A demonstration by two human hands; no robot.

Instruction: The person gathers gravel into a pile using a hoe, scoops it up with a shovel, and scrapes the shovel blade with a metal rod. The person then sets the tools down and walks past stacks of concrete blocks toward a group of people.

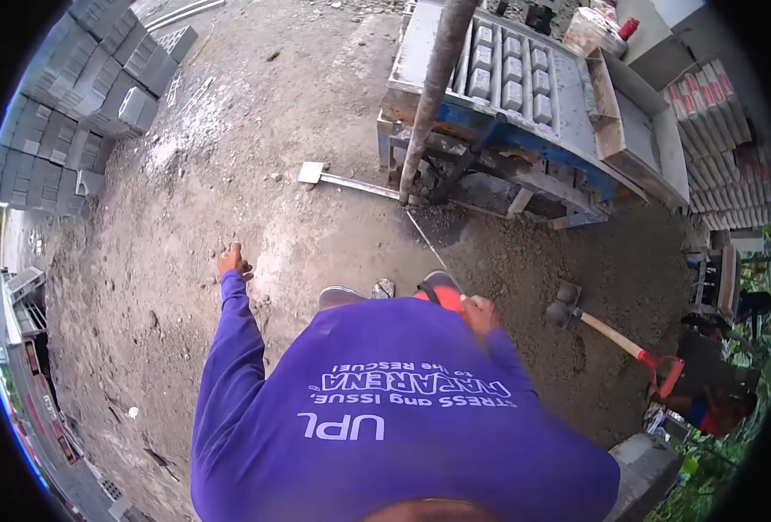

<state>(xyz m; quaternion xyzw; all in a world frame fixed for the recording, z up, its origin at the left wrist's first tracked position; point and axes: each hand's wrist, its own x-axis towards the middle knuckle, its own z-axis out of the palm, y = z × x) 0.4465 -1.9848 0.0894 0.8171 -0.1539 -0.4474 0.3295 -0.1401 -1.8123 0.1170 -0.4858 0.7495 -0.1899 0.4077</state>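
Observation:
My left hand [235, 261] hangs over the bare ground at the end of a purple sleeve. Its fingers are loosely curled and apart, with nothing visible in them. Close to my right thigh, my right hand [479, 313] is closed around the near end of a thin rod [426, 237]. This rod slants forward to the foot of a rusty metal pole [429, 104]. Behind the pole stands a block-moulding machine [524, 130], its top bearing rows of grey rectangular lugs. A flat-ended metal bar [350, 181] lies on the ground by the pole's foot.
At right, a shovel [611, 333] with a red handle lies on dark loose mix. Stacked hollow blocks [72, 104] rise at far left. Flat boards [716, 148] are piled at right. Another person [717, 413] is at the right edge, and a truck [33, 383] at the left.

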